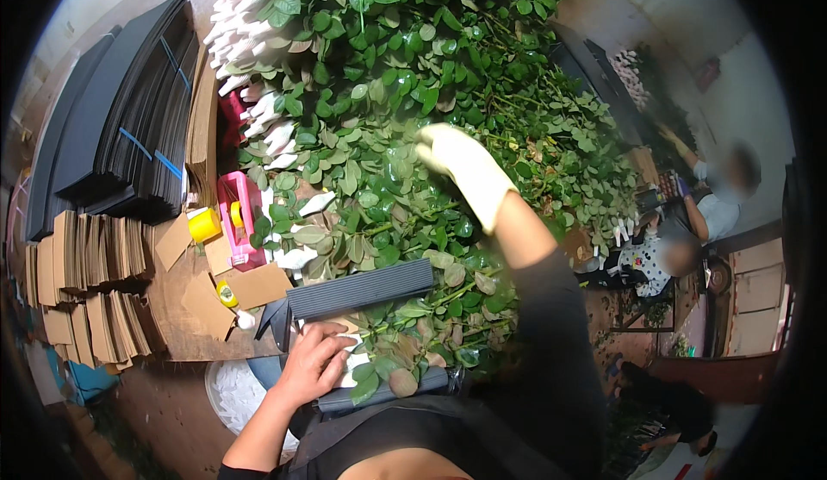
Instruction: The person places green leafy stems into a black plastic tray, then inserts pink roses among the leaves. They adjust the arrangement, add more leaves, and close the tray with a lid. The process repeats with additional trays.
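Observation:
My left hand (317, 364), bare, lies with its fingers stretched out over a white-wrapped flower head at the open side of a dark corrugated cardboard wrap (362, 289). The wrap's lower flap (388, 391) lies against my body, with leafy rose stems (413, 342) between the two parts. My right hand (465, 170), in a pale yellow glove, reaches over the big heap of leafy rose stems (379, 92). Its fingers look apart and nothing shows in them, though the tips are a little blurred. White sleeves (241, 32) cover the flower heads along the heap's left side.
Dark cardboard sheets (129, 118) stand stacked at the left, above brown cardboard pieces (99, 260). A pink tape dispenser (237, 221), a yellow tape roll (204, 224) and scissors (245, 318) lie on the wooden table (185, 342). A white bin (237, 398) stands below. Co-workers (719, 196) are at the right.

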